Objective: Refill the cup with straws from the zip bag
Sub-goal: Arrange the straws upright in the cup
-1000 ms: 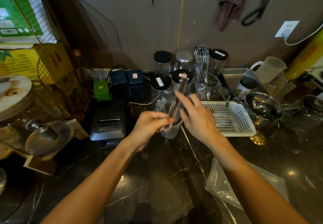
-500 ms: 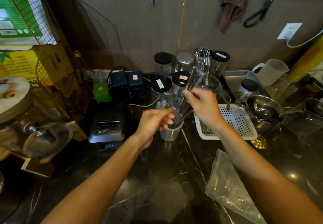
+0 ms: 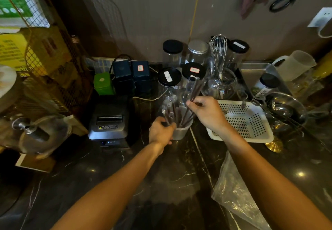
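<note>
A translucent cup (image 3: 181, 131) stands on the dark marble counter with several dark wrapped straws (image 3: 175, 112) leaning in it. My left hand (image 3: 160, 133) wraps around the cup's left side. My right hand (image 3: 208, 112) is above and to the right of the cup, its fingers pinched on a few straws (image 3: 195, 90) whose lower ends sit inside the cup. The clear zip bag (image 3: 235, 192) lies crumpled on the counter at the lower right, partly under my right forearm.
A white perforated basket (image 3: 251, 122) sits right of the cup. Behind it stand black-lidded jars (image 3: 168, 77) and a glass with a whisk (image 3: 218, 50). A grey receipt printer (image 3: 111, 123) is to the left. Metal bowls (image 3: 285, 107) crowd the right.
My left hand dropped from the straws to grip the cup's side. My right hand shifted down toward the cup with its straws, and more straws now fan out in the cup.
</note>
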